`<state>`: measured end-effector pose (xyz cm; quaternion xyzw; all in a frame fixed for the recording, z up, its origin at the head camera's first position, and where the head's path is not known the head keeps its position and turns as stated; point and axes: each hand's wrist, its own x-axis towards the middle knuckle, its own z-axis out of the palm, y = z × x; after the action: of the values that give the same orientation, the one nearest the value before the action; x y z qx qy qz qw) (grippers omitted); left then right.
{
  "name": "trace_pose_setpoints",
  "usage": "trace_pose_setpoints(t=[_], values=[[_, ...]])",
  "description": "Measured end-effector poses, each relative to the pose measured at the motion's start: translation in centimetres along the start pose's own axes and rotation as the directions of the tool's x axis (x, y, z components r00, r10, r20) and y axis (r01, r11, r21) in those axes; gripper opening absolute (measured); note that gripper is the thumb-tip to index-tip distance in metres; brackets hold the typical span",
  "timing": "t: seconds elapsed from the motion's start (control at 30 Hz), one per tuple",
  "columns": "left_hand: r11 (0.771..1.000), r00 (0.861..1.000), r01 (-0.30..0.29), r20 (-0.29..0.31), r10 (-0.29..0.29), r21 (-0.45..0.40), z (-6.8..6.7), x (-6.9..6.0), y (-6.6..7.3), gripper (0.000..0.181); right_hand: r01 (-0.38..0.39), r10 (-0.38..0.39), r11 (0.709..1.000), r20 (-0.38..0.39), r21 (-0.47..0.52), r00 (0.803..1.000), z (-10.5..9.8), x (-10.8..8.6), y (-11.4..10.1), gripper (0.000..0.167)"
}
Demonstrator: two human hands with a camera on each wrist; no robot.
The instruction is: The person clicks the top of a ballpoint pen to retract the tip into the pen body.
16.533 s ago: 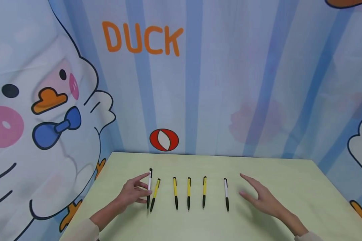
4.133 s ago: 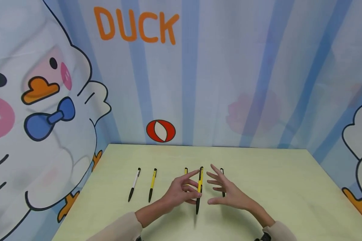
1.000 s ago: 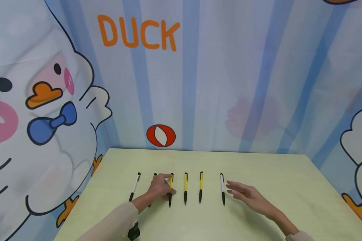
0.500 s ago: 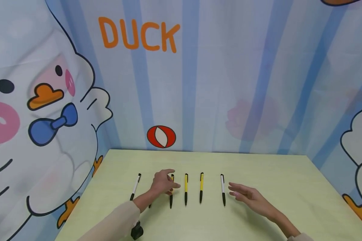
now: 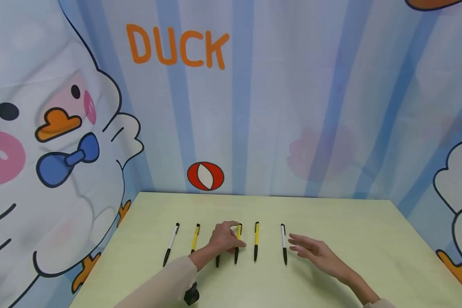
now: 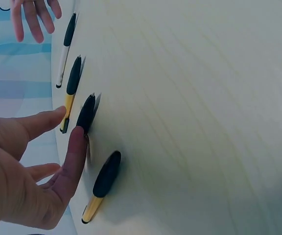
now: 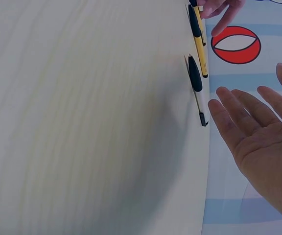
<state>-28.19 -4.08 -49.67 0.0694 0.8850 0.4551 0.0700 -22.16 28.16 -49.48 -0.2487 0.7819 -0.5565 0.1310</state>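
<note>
Backdrop of blue stripes, printed with a big white duck, stands behind everything. In front of it we have a pale green table. A beige sleeve reaches across its left half; if that arm sank, we think it could brush the pens beneath.

Next come two bare hands. Our right hand holds nothing, fingers loosely extended just beside the right white pen; a careless inward sweep could knock that one askew. Our left hand pinches the held pen, thumb at its dark grip, forefinger at its clip end. We cannot tell whether it is raised off the table.

A black block shows below the left wrist; dipping, it might drag a pen.

Smallest are six pens in a row, all dark tips towards us. From the left: left white pen, first yellow pen, second yellow pen mostly behind the hand, the held pen, fourth yellow pen, right white pen. The held pen slants slightly; uneven finger pressure could turn it further or roll it, and the thumb, near the fourth yellow pen, could bump that too.
</note>
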Motion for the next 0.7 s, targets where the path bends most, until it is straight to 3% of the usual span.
trace_pose_setpoints(t=[0.13,0.23,0.47,0.7], values=[[0.995,0.999,0.023,-0.027,-0.020,0.093,0.7,0.2,0.4,0.074,-0.007,0.007,1.000,0.001,-0.006,1.000,0.4,0.0,-0.1,0.055],[0.993,0.998,0.061,-0.028,-0.059,0.098,0.9,0.1,0.6,0.075,-0.006,0.006,1.000,-0.002,-0.011,1.000,0.7,0.0,-0.2,0.055],[0.993,0.995,0.103,0.010,-0.103,-0.053,0.1,0.1,0.5,0.071,-0.016,0.016,1.000,0.000,-0.004,1.000,1.0,0.1,-0.4,0.055],[0.972,0.990,0.124,0.085,-0.109,-0.199,-0.7,0.0,0.1,0.067,-0.005,0.005,1.000,0.001,-0.007,1.000,0.9,0.1,-0.4,0.054]])
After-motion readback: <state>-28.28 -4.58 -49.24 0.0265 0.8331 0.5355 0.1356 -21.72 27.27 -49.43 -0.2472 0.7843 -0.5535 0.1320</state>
